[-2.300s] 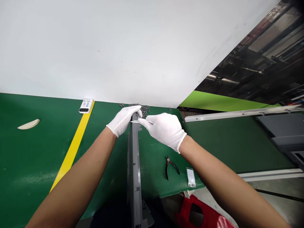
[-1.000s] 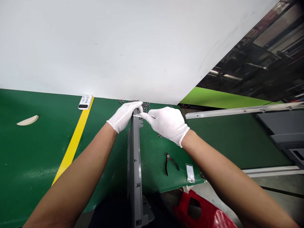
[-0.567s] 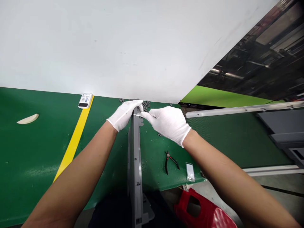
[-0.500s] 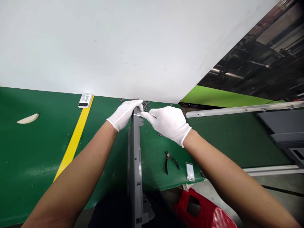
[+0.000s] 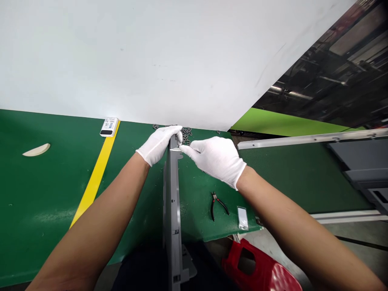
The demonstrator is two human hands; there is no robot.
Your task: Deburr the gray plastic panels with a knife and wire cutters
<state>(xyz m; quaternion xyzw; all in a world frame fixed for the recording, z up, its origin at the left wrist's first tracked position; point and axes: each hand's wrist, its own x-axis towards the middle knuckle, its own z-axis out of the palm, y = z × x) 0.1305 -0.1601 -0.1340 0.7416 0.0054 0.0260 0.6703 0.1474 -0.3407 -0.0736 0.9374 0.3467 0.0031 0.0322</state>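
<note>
A long grey plastic part [image 5: 174,190] stands on its narrow edge, running from the far side of the bench toward my body. My gloved left hand [image 5: 160,144] is closed around its far end. My gloved right hand [image 5: 216,158] grips a small knife by a handle hidden in the fingers; only the thin bright blade [image 5: 175,149] shows, lying across the part's upper edge just on my side of the left fingers. Behind the hands lies a pile of small grey plastic scraps [image 5: 187,132].
On the green bench [image 5: 136,206] lie cutting pliers [image 5: 215,202], a small clear packet [image 5: 243,218], a white box-like device [image 5: 109,127] and a pale curved piece [image 5: 36,150]. A white panel rises behind. At right is a conveyor [image 5: 281,178]; a red stool [image 5: 260,268] stands below.
The blade has slid slightly toward me along the part's edge, with my right hand shifting a little to the right. My left hand keeps its hold.
</note>
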